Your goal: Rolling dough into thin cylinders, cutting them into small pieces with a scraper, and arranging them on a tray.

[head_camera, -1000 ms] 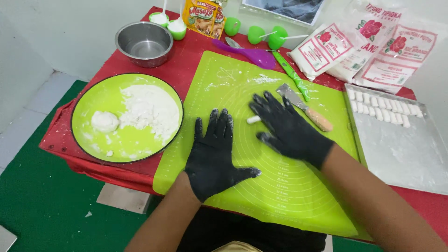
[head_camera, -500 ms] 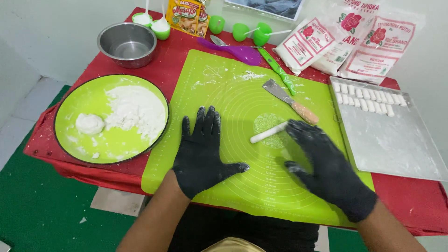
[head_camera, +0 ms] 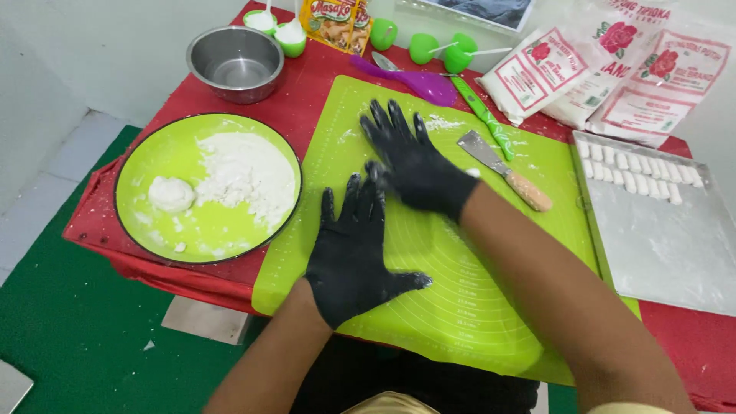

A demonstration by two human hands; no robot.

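Right now your right hand (head_camera: 418, 165) has its fingers (head_camera: 387, 123) spread wide and flat, palm down on the green silicone mat (head_camera: 460, 284), holding nothing you can see; a bit of white shows at its 3 o'clock edge, but whether that's the dough piece under the palm can't be told. Your left hand (head_camera: 353, 249) sits at 7 o'clock of the right one, also palm down on the mat w/ fingers (head_camera: 354, 195) splayed and thumb out toward 3 o'clock, gripping nothing; its fingertips come just beside the heel of the right hand. Both hands wear black gloves. At 3 o'clock of the right hand, a scraper (head_camera: 502, 165) w/ a pale handle lies on the mat, and just past it at 1 o'clock a green knife (head_camera: 483, 119). At 12 o'clock, a purple spoon (head_camera: 418, 80) lies across the mat's far edge. Off at 9 o'clock of the left hand, a green plate (head_camera: 146, 230) carries a flour heap (head_camera: 245, 176) and a small dough ball (head_camera: 170, 193). Beyond the plate, at 12 o'clock of it, stands a steel bowl (head_camera: 235, 63). Far at 3 o'clock, a metal tray (head_camera: 659, 253) holds a row of cut white dough pieces (head_camera: 636, 172) along its far side, w/ flour bags (head_camera: 606, 69) behind it on the red table (head_camera: 307, 96).
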